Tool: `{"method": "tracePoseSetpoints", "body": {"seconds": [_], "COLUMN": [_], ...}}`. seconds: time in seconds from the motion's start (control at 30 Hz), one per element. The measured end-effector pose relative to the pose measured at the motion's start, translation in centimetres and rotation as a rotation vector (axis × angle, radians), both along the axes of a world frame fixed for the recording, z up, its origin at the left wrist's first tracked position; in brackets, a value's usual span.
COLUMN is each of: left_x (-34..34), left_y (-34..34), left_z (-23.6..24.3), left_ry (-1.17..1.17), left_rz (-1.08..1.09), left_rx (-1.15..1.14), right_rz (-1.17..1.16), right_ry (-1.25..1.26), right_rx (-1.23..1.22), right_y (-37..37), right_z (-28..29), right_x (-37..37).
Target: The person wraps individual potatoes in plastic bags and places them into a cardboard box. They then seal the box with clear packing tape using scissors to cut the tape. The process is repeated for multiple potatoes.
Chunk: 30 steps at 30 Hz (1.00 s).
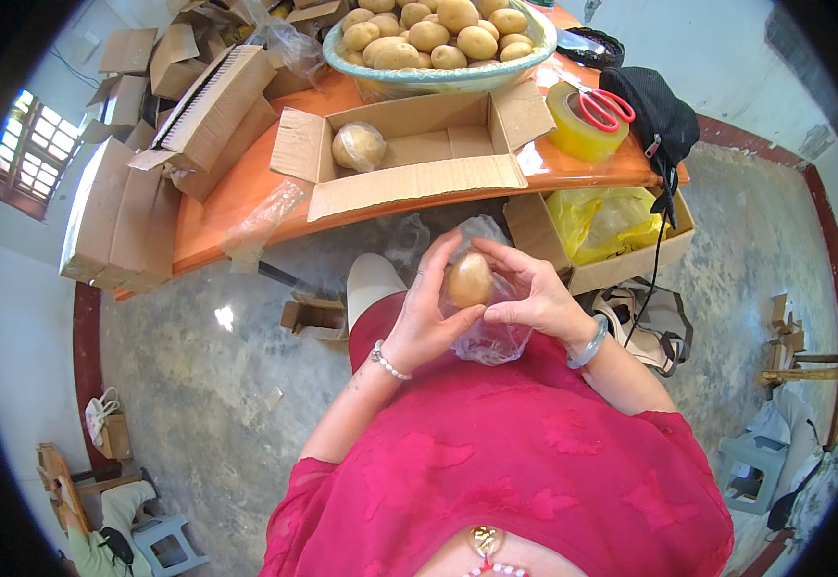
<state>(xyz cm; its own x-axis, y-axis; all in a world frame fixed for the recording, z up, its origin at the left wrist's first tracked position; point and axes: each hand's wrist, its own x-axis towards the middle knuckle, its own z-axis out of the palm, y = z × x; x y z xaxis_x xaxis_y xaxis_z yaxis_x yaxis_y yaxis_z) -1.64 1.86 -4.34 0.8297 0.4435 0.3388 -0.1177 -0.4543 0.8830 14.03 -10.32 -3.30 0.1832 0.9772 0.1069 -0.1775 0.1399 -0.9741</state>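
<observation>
Between both hands, above my lap, is a potato (470,280) with a thin clear plastic bag (492,338) around and below it. My left hand (427,300) curves round the potato's left side, and my right hand (534,293) closes on it from the right, the thumbs meeting in front. On the table before me stands an open cardboard box (419,200). One potato wrapped in clear plastic (358,147) lies in its left end. Behind the box, a pale blue basin (438,85) is heaped with loose potatoes (428,36).
Right of the box, red-handled scissors (603,109) lie on a roll of yellow tape (584,135), beside a black bag (650,111). Empty cartons (217,111) crowd the orange table's left side. Below its edge, a carton (621,264) holds yellow plastic bags. A person (116,534) sits at the lower left.
</observation>
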Motion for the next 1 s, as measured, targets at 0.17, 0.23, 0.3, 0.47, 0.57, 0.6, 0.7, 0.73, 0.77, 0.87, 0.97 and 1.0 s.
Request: {"method": "tracePoseSetpoints", "body": {"seconds": [0.17, 0.23, 0.3, 0.47, 0.57, 0.6, 0.7, 0.73, 0.77, 0.87, 0.97, 1.0], "left_x": [0.7, 1.0, 1.3, 1.6, 1.3, 1.3, 1.4, 1.5, 1.6, 1.5, 1.7, 1.8], "left_y": [-0.2, -0.2, 0.2, 0.0, 0.0, 0.0, -0.1, 0.0, 0.1, 0.0, -0.1, 0.0], "left_z": [0.2, -0.6, -0.5, 0.1, 0.3, 0.6, 1.1, 1.1, 1.0, 0.6, 0.1, -0.1], "left_ry": [0.041, -0.011, 0.038, 0.002, -0.042, -0.042, -0.077, -0.113, -0.148, -0.159, -0.160, -0.173], "left_rz": [-0.040, 0.024, 0.082, 0.143, 0.113, 0.108, 0.076, 0.047, 0.018, -0.024, 0.027, 0.039], "left_rx": [-0.175, -0.361, -0.392, -0.439, -0.519, -0.504, -0.549, -0.618, -0.686, -0.761, -0.690, -0.626], "right_rz": [-0.040, -0.126, -0.230, -0.322, -0.234, -0.189, -0.240, -0.254, -0.267, -0.297, -0.349, -0.364], "right_ry": [0.304, 0.278, 0.215, 0.044, -0.004, 0.004, 0.016, 0.052, 0.089, 0.143, 0.123, 0.106], "right_rx": [-0.038, -0.043, 0.002, 0.037, 0.006, -0.002, -0.003, 0.016, 0.036, 0.075, 0.092, 0.089], "right_y": [-0.1, -0.2, 0.0, 0.5, 0.2, 0.1, -0.2, -0.2, -0.1, 0.1, 0.4, 0.5], "right_z": [-0.4, -0.7, -0.9, -1.2, -1.5, -1.6, -1.5, -1.4, -1.3, -1.8, -2.1, -2.1], "right_x": [0.0, -0.2, -0.7, -1.2, -0.9, -0.8, -0.8, -0.8, -0.9, -0.8, -1.0, -1.0]}}
